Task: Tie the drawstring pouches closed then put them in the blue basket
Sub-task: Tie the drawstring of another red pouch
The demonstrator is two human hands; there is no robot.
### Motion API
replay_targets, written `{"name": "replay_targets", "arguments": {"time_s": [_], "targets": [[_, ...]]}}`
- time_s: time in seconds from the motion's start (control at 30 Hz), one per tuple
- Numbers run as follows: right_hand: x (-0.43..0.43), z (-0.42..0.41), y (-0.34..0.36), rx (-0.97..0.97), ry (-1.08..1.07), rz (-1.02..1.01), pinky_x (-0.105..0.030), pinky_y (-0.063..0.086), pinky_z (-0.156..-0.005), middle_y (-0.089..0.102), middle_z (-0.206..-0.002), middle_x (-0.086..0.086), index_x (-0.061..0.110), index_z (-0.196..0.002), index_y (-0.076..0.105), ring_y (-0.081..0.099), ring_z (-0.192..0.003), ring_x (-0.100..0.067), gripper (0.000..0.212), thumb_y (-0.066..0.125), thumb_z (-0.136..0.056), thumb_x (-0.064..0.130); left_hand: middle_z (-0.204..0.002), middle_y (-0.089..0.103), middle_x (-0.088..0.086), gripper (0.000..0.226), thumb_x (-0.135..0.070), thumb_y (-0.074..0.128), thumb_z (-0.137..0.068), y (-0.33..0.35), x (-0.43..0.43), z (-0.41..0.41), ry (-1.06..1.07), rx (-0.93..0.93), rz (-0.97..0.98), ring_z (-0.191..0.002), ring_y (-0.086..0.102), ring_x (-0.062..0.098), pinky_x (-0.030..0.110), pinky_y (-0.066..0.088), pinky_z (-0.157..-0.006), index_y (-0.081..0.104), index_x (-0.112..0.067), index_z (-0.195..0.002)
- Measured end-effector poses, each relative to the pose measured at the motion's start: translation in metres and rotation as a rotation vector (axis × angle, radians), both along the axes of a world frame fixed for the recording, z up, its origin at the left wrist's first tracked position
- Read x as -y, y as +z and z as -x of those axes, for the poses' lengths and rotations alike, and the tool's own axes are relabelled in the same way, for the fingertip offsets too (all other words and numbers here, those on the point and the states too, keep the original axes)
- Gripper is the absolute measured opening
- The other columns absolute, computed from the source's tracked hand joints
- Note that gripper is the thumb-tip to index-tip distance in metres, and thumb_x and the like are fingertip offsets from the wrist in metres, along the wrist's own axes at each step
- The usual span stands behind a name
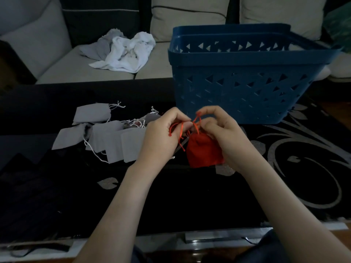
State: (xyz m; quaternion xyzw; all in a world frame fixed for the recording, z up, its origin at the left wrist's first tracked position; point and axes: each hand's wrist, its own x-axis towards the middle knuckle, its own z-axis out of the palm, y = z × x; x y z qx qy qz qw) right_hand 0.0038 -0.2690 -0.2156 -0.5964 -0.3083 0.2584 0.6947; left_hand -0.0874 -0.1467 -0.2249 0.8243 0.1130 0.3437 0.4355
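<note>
Red drawstring pouch, mouth gathered, red cords drawn upward, upright just in front of the blue basket, which stands upright with triangular cut-outs. Grey pouches with white cords lie flat and overlapping to the left on the dark surface.

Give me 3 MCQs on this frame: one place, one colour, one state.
1. The blue basket stands: A far left; B beyond the right hand; C nearest the camera.
2. The held pouch is: A red; B grey; C white.
3. The left hand and right hand: A hang idle; B grip the basket rim; C pinch the drawstrings.
Answers: 1 B, it rises behind the right hand's fingers. 2 A, red cloth shows between the wrists. 3 C, both pinch red strings above the pouch.
</note>
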Motion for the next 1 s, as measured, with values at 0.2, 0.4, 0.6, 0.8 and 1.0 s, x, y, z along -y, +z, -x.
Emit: {"name": "replay_targets", "arguments": {"time_s": [0.2,0.4,0.6,0.8,1.0], "targets": [[0.001,0.000,-0.001,0.053,0.018,0.048,-0.016,0.041,-0.056,0.060,-0.069,-0.002,0.016,-0.089,0.062,0.053,-0.060,-0.007,0.011,0.057,-0.091,0.006,-0.075,0.068,-0.011,0.001,-0.010,0.067,-0.086,0.003,0.002,0.002,-0.034,0.008,0.002,-0.073,0.065,-0.001,0.014,0.046,-0.066,0.066,-0.010,-0.087],[-0.001,-0.001,-0.004,-0.176,-0.066,-0.110,-0.022,0.050,-0.057,0.067,-0.070,-0.001,0.013,-0.083,0.055,0.060,-0.059,-0.010,0.015,0.049,-0.096,0.010,-0.072,0.067,-0.007,0.012,-0.011,0.060,-0.092,0.005,0.004,0.001,-0.021,0.010,0.157,-0.067,0.066,0.003,0.017,0.050,-0.065,0.063,-0.017,-0.082],[0.001,-0.017,0.003,-0.420,-0.030,-0.410,-0.023,0.053,-0.074,0.063,-0.063,0.004,0.014,-0.080,0.048,0.065,-0.069,-0.011,0.023,0.036,-0.099,0.008,-0.063,0.065,-0.007,0.024,-0.010,0.051,-0.096,0.002,-0.002,-0.002,0.134,-0.024,0.270,-0.056,0.054,0.006,0.025,0.046,-0.059,0.055,-0.018,-0.074],[0.004,-0.020,0.004,-0.326,0.020,-0.377,-0.025,0.051,-0.071,0.039,-0.052,0.005,0.012,-0.084,0.047,0.045,-0.056,-0.011,0.023,0.032,-0.100,0.005,-0.057,0.064,-0.007,0.019,-0.010,0.052,-0.096,0.003,-0.005,0.002,0.086,-0.161,0.478,-0.053,0.049,0.006,0.019,0.041,-0.052,0.061,-0.009,-0.079],[0.014,-0.019,0.007,-0.014,0.003,-0.173,-0.021,0.040,-0.058,0.032,-0.061,0.005,0.013,-0.102,0.050,0.029,-0.050,-0.007,0.019,0.034,-0.100,0.002,-0.053,0.056,-0.002,0.020,-0.007,0.046,-0.098,0.019,-0.010,0.009,-0.032,-0.013,0.853,-0.046,0.044,0.007,0.015,0.036,-0.041,0.058,-0.007,-0.081]]}}
